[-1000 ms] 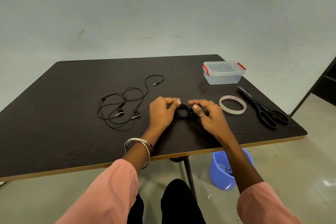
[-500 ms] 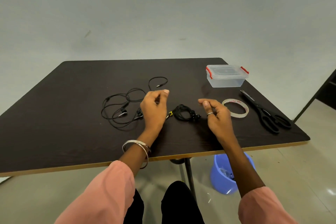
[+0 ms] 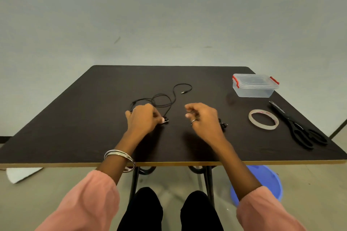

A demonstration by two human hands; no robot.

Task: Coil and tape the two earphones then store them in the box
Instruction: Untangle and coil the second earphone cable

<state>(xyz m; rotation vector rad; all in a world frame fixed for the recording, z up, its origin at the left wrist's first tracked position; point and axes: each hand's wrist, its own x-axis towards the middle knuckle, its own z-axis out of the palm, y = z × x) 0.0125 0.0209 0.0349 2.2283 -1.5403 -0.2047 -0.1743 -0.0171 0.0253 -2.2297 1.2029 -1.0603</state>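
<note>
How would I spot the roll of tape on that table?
Look at the dark table's right side. Between the right hand and the black scissors lies the tape, flat. It is the only pale see-through ring there.

Bare table (image 3: 93,127) left and far; tape roll (image 3: 263,119), scissors (image 3: 298,127), box (image 3: 254,86) crowd right side.

Matt, dark wood-grain table (image 3: 75,137) with a pale raw edge. Clear glossy plastic box (image 3: 254,88) with red clips. Translucent shiny tape roll (image 3: 263,119). Black matt plastic-handled scissors (image 3: 300,129). Polished metal bangles (image 3: 120,157). Soft pink cloth sleeves (image 3: 90,204).
</note>
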